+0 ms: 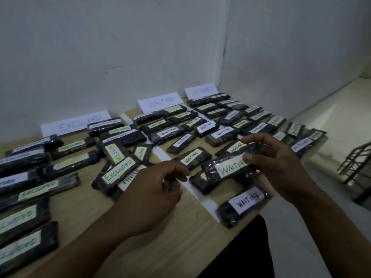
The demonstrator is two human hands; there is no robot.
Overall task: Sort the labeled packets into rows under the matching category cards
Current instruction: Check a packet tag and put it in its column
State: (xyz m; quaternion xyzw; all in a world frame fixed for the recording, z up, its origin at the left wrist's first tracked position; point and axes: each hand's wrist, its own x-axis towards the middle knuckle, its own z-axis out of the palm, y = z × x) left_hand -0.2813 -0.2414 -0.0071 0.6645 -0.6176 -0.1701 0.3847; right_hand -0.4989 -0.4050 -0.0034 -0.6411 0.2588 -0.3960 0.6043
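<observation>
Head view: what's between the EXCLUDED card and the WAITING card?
Just a white tape strip on the tabletop, per head view.

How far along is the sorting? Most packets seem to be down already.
Mostly done, it seems. Rows of packets lie under the EXCLUDED card, the WAITING card and a third card, blurred. In hand: the right hand pinches a WAITING packet over that column; the left hand is beside it. Left: a FINISH packet lies among the excluded ones, no matching card in view.
</observation>
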